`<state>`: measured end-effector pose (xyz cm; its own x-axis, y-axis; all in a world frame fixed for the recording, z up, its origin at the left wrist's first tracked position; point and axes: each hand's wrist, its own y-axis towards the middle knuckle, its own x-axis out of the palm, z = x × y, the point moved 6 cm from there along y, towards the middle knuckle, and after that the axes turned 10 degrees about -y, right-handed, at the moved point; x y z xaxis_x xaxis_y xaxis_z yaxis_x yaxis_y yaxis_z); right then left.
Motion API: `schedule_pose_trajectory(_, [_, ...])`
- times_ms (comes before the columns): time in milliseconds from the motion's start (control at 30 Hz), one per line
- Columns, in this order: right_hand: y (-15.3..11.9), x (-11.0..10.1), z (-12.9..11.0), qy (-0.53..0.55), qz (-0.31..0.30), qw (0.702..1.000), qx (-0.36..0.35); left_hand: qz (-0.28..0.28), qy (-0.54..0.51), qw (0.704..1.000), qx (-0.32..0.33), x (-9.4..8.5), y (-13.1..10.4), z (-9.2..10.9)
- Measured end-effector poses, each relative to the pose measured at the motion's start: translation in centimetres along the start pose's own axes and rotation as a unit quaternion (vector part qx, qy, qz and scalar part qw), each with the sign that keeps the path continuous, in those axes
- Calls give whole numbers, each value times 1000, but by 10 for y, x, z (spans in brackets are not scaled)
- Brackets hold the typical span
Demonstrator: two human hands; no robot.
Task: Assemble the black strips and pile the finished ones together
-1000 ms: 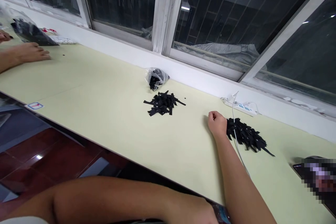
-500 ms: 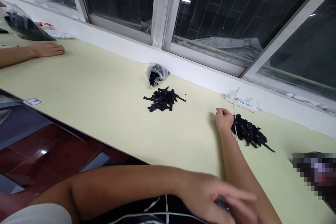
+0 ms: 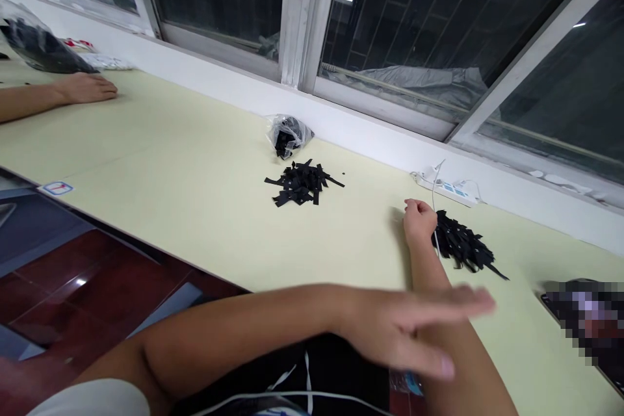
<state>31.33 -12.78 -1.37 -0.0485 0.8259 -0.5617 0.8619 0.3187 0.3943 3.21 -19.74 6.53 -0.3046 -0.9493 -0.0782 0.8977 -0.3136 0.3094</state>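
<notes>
My left hand [image 3: 404, 328] reaches across from the lower left, over my right forearm. Its fingers are stretched out, the thumb apart, and some motion blur shows; nothing is visible in it. My right hand [image 3: 420, 221] rests on the pale yellow table [image 3: 205, 214] with its fingers loosely curled closed, and I see nothing in them. Just right of that hand lies a pile of short black fabric strips [image 3: 463, 242]. Another heap of black strips [image 3: 299, 183] lies further left, in front of a clear plastic bag [image 3: 291, 136] with black pieces inside.
A white power strip [image 3: 448, 190] with plugs and a cable sits by the wall. At the right edge lies a phone [image 3: 585, 318], its screen blurred. On the far left, another person's hand [image 3: 90, 88] rests near a large plastic bag of dark items [image 3: 41, 45].
My left hand has lifted slightly and swung forward over my right forearm, its fingers straightening. My right hand and the black piles have stayed in place.
</notes>
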Motion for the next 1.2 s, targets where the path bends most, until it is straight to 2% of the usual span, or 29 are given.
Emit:
schedule_pose_trajectory(100, [-5,0,-9,-12,-27,1000,4,115,112,986,38,-64,5,30])
schedule_pose_trajectory(167, [-8,2,-15,-9,-44,999,-2,174,226,958,25,-110,5,31])
schedule_pose_trajectory(200, [-9,2,-17,-6,-43,999,-3,206,292,934,6,-134,4,26])
schedule_pose_trajectory(267, [-10,4,-19,-7,-43,999,-12,250,441,858,-78,-182,-2,8])
schedule_pose_trajectory(333, [-10,7,-21,-16,-52,998,-22,279,554,757,-206,-224,-15,-16])
schedule_pose_trajectory(400, [-11,10,-22,-27,-67,997,-26,300,605,670,-308,-252,-34,-36])
schedule_pose_trajectory(433, [-12,11,-23,-31,-74,996,-28,315,618,646,-319,-260,-41,-42])
schedule_pose_trajectory(467, [-13,12,-24,-34,-80,996,-30,326,621,638,-318,-264,-46,-47])
schedule_pose_trajectory(600, [-18,10,-31,-38,-91,994,-44,317,623,661,-274,-263,-51,-57])
schedule_pose_trajectory(767, [-24,8,-40,-34,-104,992,-58,312,635,668,-230,-264,-47,-54])
schedule_pose_trajectory(867, [-27,9,-45,-33,-112,991,-72,334,591,714,-174,-263,-44,-49])
schedule_pose_trajectory(967, [-31,13,-49,-21,-129,988,-80,390,468,788,-88,-259,-40,-44])
schedule_pose_trajectory(1067, [-37,22,-52,31,-180,982,-58,455,262,850,-42,-258,-37,-52])
schedule_pose_trajectory(1133, [-44,29,-56,88,-240,966,-34,456,128,880,-32,-254,-32,-63])
schedule_pose_trajectory(1200, [-53,33,-63,138,-299,944,-18,444,46,894,-29,-249,-27,-72])
